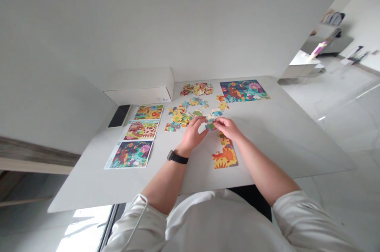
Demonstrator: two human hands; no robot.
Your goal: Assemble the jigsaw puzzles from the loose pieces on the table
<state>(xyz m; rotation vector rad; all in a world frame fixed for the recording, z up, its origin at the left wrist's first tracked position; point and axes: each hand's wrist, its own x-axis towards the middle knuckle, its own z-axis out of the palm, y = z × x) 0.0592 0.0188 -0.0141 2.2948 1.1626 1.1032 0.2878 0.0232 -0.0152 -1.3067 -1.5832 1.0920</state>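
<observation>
Green-and-blue puzzle pieces (210,126) are between my two hands, slightly above or on the table; I cannot tell which. My left hand (193,135), with a black watch on its wrist, curls its fingers and thumb around their left side. From the right, my right hand (228,128) pinches their edge between thumb and fingers. Just below lies a joined strip of puzzle with an orange lion (225,156), its upper end partly hidden by my right hand. Loose yellow and blue pieces (179,115) are spread beyond my left hand.
A finished dark-coloured puzzle (245,90) lies at the back right. Another heap of reddish pieces (196,88) sits near the wall. Three picture sheets (141,129) line the left side, beside a black phone (119,116) and a white box (138,93).
</observation>
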